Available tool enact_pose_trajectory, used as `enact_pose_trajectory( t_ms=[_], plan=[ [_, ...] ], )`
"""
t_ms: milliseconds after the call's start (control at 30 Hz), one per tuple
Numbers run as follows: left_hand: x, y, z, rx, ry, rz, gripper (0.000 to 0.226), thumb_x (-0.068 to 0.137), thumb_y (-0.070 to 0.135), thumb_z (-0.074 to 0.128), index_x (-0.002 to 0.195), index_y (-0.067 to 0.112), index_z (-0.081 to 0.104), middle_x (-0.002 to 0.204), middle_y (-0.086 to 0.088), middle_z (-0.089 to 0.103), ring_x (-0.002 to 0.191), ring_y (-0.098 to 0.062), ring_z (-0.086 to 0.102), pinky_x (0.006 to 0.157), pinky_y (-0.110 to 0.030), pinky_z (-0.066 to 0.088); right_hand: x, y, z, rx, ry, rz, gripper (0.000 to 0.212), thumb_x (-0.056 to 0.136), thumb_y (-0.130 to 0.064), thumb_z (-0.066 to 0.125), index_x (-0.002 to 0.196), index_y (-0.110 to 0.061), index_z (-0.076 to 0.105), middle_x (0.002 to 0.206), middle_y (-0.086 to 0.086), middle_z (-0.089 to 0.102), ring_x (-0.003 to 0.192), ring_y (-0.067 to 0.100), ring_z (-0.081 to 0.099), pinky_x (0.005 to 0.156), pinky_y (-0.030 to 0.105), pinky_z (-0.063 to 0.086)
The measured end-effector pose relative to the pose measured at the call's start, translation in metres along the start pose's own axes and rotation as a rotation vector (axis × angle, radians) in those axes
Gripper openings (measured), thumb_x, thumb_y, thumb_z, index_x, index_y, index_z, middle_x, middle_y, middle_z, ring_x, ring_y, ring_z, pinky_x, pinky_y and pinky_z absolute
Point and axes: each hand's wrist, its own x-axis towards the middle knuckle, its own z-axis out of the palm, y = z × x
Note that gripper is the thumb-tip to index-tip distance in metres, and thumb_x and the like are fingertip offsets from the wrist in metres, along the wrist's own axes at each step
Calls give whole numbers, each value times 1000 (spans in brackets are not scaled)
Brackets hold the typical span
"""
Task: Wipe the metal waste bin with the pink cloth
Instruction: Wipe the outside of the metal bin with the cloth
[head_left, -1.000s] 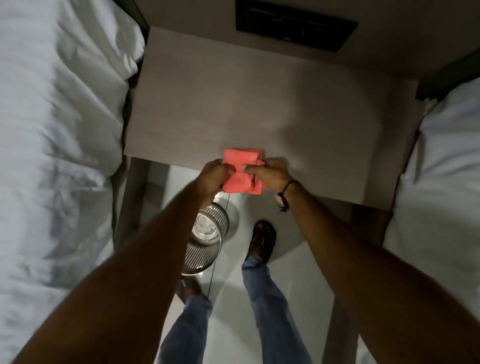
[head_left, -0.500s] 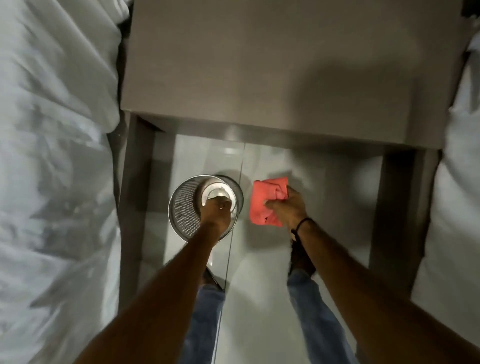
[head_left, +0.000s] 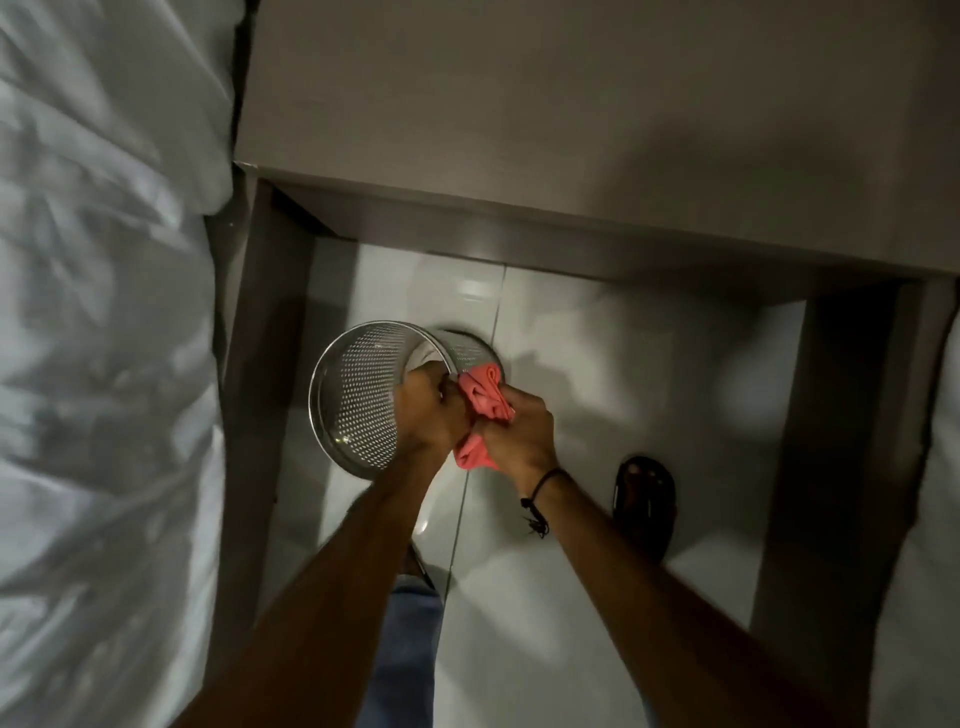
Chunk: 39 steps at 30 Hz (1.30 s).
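A round perforated metal waste bin (head_left: 358, 400) stands on the tiled floor under the bedside table, its open mouth facing up toward me. My left hand (head_left: 428, 410) grips the bin's right rim. My right hand (head_left: 517, 434) is closed on the crumpled pink cloth (head_left: 483, 402), which is pressed against the outside of the bin's right wall, just beside my left hand. The bottom of the bin is mostly hidden by my left hand.
A grey bedside table top (head_left: 571, 114) overhangs the bin, with its legs (head_left: 260, 364) on both sides. White bedding (head_left: 93, 312) lies at the left and another bed edge (head_left: 930, 519) at the right. My sandalled foot (head_left: 644, 499) stands on the floor to the right.
Both hands dropped from the table edge to the floor. My left hand took the bin's rim, and my right hand brought the cloth leftward against the bin's side.
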Motion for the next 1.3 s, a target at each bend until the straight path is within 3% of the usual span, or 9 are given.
enact_pose_trajectory(
  t_ms=[200, 367, 467, 567, 767, 933, 1033, 1133, 1300],
  plan=[
    [-17, -51, -73, -251, -179, -58, 25, 99, -4, 55, 122, 1, 66, 104, -20, 78, 97, -35, 76, 92, -55, 62, -18, -38, 51, -262, 13, -380, 29, 81, -7, 69, 107, -20, 77, 110, 4, 73, 99, 25, 70, 88, 34, 59],
    [-21, -87, -104, -543, -400, -142, 60, 93, -21, 48, 121, 29, 63, 86, 10, 83, 82, -9, 79, 75, -30, 66, -24, -48, 84, -429, -85, -493, 46, 83, -5, 68, 124, -27, 70, 122, -1, 66, 110, 24, 65, 96, 38, 58],
    [-13, -100, -115, -943, -374, -335, 44, 98, 0, 40, 133, 19, 60, 100, -4, 80, 89, -25, 74, 72, -35, 64, -50, -26, 92, -482, -207, -518, 56, 83, 1, 65, 131, -29, 66, 123, -3, 61, 113, 20, 61, 99, 37, 57],
    [-13, -112, -120, -1225, -388, -450, 49, 102, 27, 27, 148, 15, 41, 116, -18, 70, 92, -32, 69, 86, -46, 59, -64, -8, 92, -497, -211, -523, 53, 86, 0, 64, 133, -26, 65, 125, -2, 61, 115, 21, 59, 101, 38, 57],
    [-34, -128, -99, -1075, -521, -446, 62, 101, 68, 20, 142, 37, 54, 124, -16, 75, 96, -38, 74, 80, -48, 61, -32, -32, 107, -617, -174, -594, 48, 89, -3, 62, 130, -27, 66, 121, 1, 65, 115, 26, 57, 98, 43, 56],
    [-30, -124, -94, -1267, -339, -549, 85, 99, 71, 20, 111, 13, 81, 119, -17, 78, 110, -30, 76, 97, -44, 61, -72, 12, 90, -623, -250, -558, 60, 86, -1, 65, 137, -32, 59, 134, -5, 58, 123, 21, 54, 101, 40, 56],
    [-31, -131, -91, -1166, -386, -491, 74, 103, 63, 24, 116, 16, 79, 118, -15, 80, 106, -28, 78, 85, -37, 64, -84, 31, 72, -600, -246, -553, 63, 82, 3, 64, 136, -29, 60, 134, -6, 59, 123, 19, 55, 102, 38, 56],
    [-31, -124, -85, -1062, -442, -440, 63, 99, 64, 36, 133, 23, 69, 128, -14, 76, 119, -34, 72, 98, -43, 60, -79, 28, 68, -580, -173, -547, 61, 80, 6, 64, 133, -25, 63, 132, -3, 61, 121, 21, 58, 101, 39, 57],
    [-22, -105, -82, -936, -459, -368, 51, 107, 55, 18, 150, 45, 42, 124, -12, 78, 120, -32, 72, 107, -49, 53, -65, 2, 65, -512, 24, -592, 60, 79, 6, 65, 134, -16, 63, 129, 6, 63, 120, 27, 59, 100, 40, 57]
  ],
)
